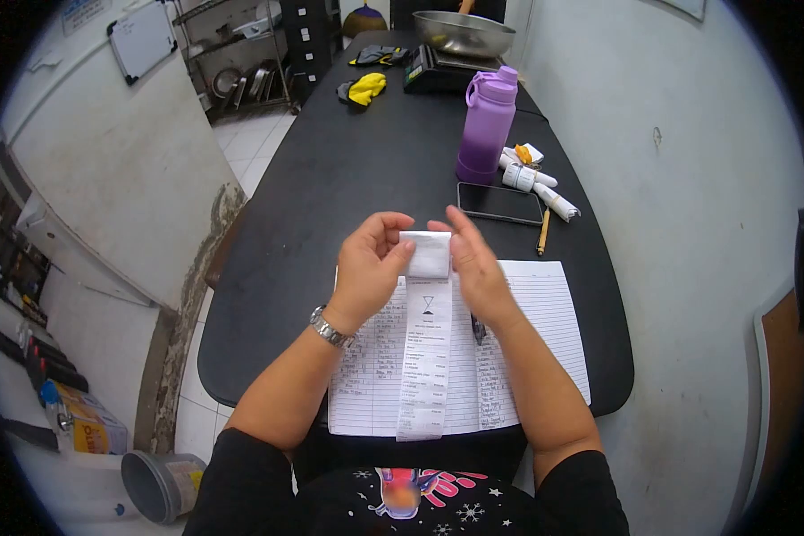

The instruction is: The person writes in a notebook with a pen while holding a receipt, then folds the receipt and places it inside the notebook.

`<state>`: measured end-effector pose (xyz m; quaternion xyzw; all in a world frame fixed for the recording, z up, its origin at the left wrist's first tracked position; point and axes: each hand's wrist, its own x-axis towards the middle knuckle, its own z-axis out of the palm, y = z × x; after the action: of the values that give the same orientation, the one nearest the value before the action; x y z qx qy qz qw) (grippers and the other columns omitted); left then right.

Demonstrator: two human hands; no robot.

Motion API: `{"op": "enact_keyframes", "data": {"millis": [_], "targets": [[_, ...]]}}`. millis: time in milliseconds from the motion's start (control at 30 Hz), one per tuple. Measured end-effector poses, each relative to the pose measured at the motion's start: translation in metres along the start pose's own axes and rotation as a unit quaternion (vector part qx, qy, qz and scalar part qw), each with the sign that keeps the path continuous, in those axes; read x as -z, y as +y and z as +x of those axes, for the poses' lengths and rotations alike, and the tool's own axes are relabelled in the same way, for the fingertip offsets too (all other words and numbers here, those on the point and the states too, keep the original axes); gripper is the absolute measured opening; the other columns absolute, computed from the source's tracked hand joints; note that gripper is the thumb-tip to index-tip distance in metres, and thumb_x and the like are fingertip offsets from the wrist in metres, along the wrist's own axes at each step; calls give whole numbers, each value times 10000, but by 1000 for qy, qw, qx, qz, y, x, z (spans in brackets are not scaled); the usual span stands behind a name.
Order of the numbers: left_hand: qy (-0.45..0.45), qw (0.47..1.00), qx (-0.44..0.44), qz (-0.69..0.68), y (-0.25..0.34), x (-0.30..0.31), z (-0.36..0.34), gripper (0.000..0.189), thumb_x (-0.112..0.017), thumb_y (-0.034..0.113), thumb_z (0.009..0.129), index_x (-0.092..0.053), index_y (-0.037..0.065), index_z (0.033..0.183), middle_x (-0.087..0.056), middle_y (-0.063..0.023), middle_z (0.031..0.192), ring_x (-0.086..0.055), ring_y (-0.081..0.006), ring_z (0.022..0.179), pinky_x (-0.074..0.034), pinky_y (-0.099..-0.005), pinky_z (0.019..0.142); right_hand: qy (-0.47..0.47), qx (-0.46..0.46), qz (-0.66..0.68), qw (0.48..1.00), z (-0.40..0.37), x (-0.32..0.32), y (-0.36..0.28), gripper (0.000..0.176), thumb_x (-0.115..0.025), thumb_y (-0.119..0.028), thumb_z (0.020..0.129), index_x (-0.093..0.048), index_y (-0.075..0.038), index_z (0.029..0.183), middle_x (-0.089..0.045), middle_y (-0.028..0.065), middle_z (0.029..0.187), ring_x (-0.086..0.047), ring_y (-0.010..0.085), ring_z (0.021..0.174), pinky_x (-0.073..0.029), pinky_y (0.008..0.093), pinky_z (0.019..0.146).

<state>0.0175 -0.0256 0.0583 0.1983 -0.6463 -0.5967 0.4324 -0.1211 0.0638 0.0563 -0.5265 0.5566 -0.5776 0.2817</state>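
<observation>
A long printed paper receipt (pixel 427 357) hangs down over an open lined notebook (pixel 549 313) with handwriting on its pages. Its top end is folded or rolled over. My left hand (pixel 371 268) pinches the left edge of that folded end between thumb and fingers; a metal watch is on this wrist. At the right edge of the fold, my right hand (pixel 478 272) has its thumb against the paper and its fingers raised and apart from it. A black pen (pixel 479 330) lies on the notebook, partly hidden by my right wrist.
Beyond the notebook on the black table (pixel 286 241) are a phone (pixel 500 203), a purple bottle (pixel 488 125), paper rolls (pixel 558 202) and a light-brown pen (pixel 543 232). Farther back are gloves (pixel 366 89) and a metal bowl (pixel 464 34) on a scale (pixel 433 73). Someone's hand shows behind the bowl.
</observation>
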Motion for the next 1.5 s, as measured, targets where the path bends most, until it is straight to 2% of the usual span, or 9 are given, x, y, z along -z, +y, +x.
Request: {"op": "enact_keyframes", "data": {"millis": [67,267,367,567,700,833,1033,1267,1500], "targets": [[5,999,-27,18,-7,-5,-3,190,-592,9,867,-574,-3,1056,-610,-16,876,-553,-55,766,-474,-211,687,-26,-33,-46,998,-10,-11,-6,597,-350,-336,1001,-145,-7,1456,-392,212,1402,-377,302,1301,-258,335,1084],[24,997,-51,50,-17,-10,-5,163,-568,1,874,-581,14,1035,-604,0,869,-525,-48,730,-443,-199,662,-7,-2,-63,998,-11,-18,7,609,-329,-355,1003,-128,-4,1458,-414,223,1377,-401,304,1284,-279,346,1070],[25,992,-45,112,-13,-9,-7,140,-552,9,880,-582,25,1016,-596,0,852,-513,-48,714,-429,-203,634,35,16,-76,996,-10,-21,10,542,-415,-296,985,-266,-8,1419,-497,205,1282,-498,284,1185,-377,344,994],[35,981,-75,177,-13,-6,-4,129,-546,6,877,-576,29,1000,-593,1,847,-521,-43,723,-428,-200,635,57,51,-163,984,-3,-7,-1,162,-593,-106,868,-601,7,984,-616,106,930,-598,187,888,-476,300,733],[-15,999,42,21,-6,-8,-4,115,-563,35,890,-571,31,1004,-593,9,841,-526,-41,738,-437,-205,642,70,-28,41,996,-1,-2,8,92,-626,-76,838,-623,-9,901,-628,47,824,-582,111,740,-458,244,677],[-83,987,126,-50,-11,-2,-3,106,-539,111,929,-567,29,991,-591,14,835,-523,-39,743,-445,-217,657,114,-27,30,993,0,4,-2,100,-639,-75,835,-628,0,899,-629,15,782,-573,81,731,-459,228,668],[-31,996,-25,76,-24,-6,-5,141,-446,114,962,-521,10,1019,-604,-61,859,-548,-104,777,-453,-277,691,72,-56,39,995,-1,3,3,105,-680,-83,810,-633,2,849,-608,8,751,-553,77,684,-448,226,635],[-13,988,-22,151,-22,-6,-8,177,-424,163,976,-512,11,1003,-604,-75,861,-566,-150,764,-452,-284,687,100,20,-37,994,-2,-2,3,102,-694,-47,767,-625,22,797,-579,49,743,-556,124,682,-440,248,632],[-124,943,219,-219,0,10,3,304,-409,306,995,-571,50,1018,-619,-49,885,-597,-111,776,-489,-254,692,99,285,-244,921,2,14,-10,169,-692,17,657,-663,-39,814,-583,66,773,-565,229,753,-450,320,645]]}}
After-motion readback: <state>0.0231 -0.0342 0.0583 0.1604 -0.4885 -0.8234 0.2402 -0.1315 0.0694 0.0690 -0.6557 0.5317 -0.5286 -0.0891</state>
